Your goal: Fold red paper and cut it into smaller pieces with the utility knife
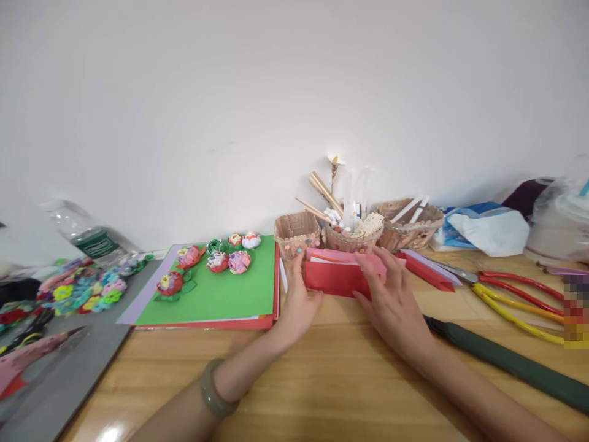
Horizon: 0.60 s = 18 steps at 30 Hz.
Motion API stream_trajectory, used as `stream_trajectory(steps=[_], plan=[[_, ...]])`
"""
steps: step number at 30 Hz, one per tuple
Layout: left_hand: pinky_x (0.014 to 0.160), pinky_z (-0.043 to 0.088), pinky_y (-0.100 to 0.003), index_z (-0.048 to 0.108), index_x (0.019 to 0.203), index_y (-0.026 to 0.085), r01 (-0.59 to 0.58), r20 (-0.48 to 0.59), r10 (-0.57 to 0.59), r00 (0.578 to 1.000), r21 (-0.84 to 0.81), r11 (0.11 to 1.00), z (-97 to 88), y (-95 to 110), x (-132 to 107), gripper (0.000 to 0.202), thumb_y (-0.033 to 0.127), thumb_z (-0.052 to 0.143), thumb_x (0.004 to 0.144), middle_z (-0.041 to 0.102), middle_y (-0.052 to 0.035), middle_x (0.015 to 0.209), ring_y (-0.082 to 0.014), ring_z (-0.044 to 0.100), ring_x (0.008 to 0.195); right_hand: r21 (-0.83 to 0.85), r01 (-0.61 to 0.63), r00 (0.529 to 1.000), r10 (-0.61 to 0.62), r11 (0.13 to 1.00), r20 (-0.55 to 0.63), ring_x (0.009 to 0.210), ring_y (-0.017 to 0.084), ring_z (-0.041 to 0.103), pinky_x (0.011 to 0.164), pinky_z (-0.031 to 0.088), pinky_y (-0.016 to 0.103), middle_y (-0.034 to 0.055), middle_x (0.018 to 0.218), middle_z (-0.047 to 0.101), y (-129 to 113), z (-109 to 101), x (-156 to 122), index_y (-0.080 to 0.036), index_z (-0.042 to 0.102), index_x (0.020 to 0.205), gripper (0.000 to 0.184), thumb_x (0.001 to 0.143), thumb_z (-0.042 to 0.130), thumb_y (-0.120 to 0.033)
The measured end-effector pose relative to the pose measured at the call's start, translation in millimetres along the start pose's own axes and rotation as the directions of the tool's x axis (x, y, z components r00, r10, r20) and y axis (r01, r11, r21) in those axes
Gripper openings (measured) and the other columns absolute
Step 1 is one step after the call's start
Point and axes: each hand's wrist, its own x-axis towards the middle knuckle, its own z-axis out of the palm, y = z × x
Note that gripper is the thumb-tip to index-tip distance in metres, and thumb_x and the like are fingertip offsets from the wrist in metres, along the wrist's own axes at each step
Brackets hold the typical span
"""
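Note:
A folded red and pink paper piece (pixel 335 276) lies on the wooden table (pixel 331 374) in front of the baskets. My left hand (pixel 298 301) rests at its left end, thumb and fingers pinching the edge. My right hand (pixel 391 294) lies over its right end, fingers pressed onto the pink layer. A pale green bangle (pixel 212 393) is on my left wrist.
Green paper sheets (pixel 225 294) with several paper flowers (pixel 216 261) lie to the left. Woven baskets (pixel 354 233) with sticks stand by the wall. More folded red paper (pixel 427 270), red and yellow pliers (pixel 515 301), a dark green bar (pixel 510 362) and a water bottle (pixel 87 236) are around.

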Motion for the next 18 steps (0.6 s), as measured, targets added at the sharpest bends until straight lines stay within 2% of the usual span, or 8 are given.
stream_trajectory(steps=[3,6,9,11,13,14,18], plan=[[0.114,0.018,-0.043,0.028,0.138,0.022,-0.126,0.021,0.124,0.992,0.165,0.978,-2.1,6.5,-3.3,0.085,-0.009,0.043,0.061,0.029,-0.0108,0.142,-0.0218,0.026,0.136,-0.153,0.164,0.986,-0.156,0.974,0.065,0.136,0.034,0.019,0.104,0.031,0.056,0.0169,0.144,0.029,2.1,1.4,-1.0,-0.022,0.039,0.134,0.053,0.083,0.050,-0.011],[0.115,0.017,-0.044,0.029,0.138,0.022,-0.175,0.053,0.167,0.985,0.265,0.948,-6.9,22.5,-6.1,0.087,-0.010,0.041,0.059,0.029,-0.0107,0.140,-0.0220,0.022,0.137,-0.197,0.158,0.987,-0.150,0.968,0.055,0.134,0.035,0.024,0.101,0.034,0.057,0.0196,0.140,0.037,1.7,1.2,-0.8,-0.017,0.043,0.130,0.047,0.084,0.051,-0.015],[0.113,0.022,-0.045,0.034,0.136,0.025,-0.229,0.242,0.150,0.959,0.340,0.912,-21.8,44.0,-11.1,0.083,-0.008,0.042,0.061,0.031,-0.0097,0.138,-0.0232,0.025,0.136,-0.204,0.163,0.986,-0.166,0.965,0.004,0.132,0.035,0.028,0.100,0.035,0.056,0.0219,0.137,0.041,-2.1,-2.2,0.7,-0.013,0.042,0.129,0.047,0.083,0.050,-0.016],[0.111,0.027,-0.045,0.038,0.134,0.026,-0.309,0.401,0.138,0.906,0.400,0.863,-41.0,55.3,-18.0,0.078,-0.006,0.042,0.063,0.035,-0.0093,0.137,-0.0239,0.028,0.134,-0.206,0.194,0.979,-0.201,0.959,-0.016,0.130,0.035,0.030,0.099,0.037,0.054,0.0231,0.135,0.042,-6.2,-4.7,1.4,-0.010,0.043,0.128,0.046,0.082,0.050,-0.015],[0.110,0.028,-0.047,0.041,0.133,0.026,-0.408,0.492,0.150,0.857,0.473,0.781,-67.4,60.5,-26.9,0.075,-0.005,0.041,0.064,0.036,-0.0092,0.138,-0.0244,0.028,0.135,-0.202,0.229,0.970,-0.241,0.952,-0.036,0.128,0.035,0.033,0.097,0.038,0.053,0.0232,0.133,0.044,-10.6,-5.8,1.4,-0.009,0.045,0.126,0.043,0.083,0.049,-0.016],[0.109,0.029,-0.048,0.041,0.133,0.026,-0.432,0.498,0.148,0.854,0.522,0.736,-82.6,60.6,-31.4,0.074,-0.004,0.041,0.065,0.036,-0.0096,0.139,-0.0247,0.027,0.135,-0.192,0.246,0.965,-0.259,0.950,-0.045,0.127,0.034,0.034,0.096,0.039,0.053,0.0226,0.131,0.046,-12.7,-5.7,1.1,-0.009,0.045,0.126,0.042,0.084,0.049,-0.017],[0.108,0.030,-0.051,0.039,0.134,0.024,-0.405,0.413,0.121,0.903,0.721,0.562,-144.3,50.0,-44.0,0.069,-0.001,0.043,0.070,0.037,-0.0110,0.140,-0.0268,0.028,0.134,-0.080,0.319,0.946,-0.322,0.944,-0.029,0.124,0.031,0.038,0.094,0.042,0.052,0.0192,0.126,0.051,-20.3,-1.8,0.4,-0.012,0.048,0.125,0.039,0.087,0.047,-0.019]])
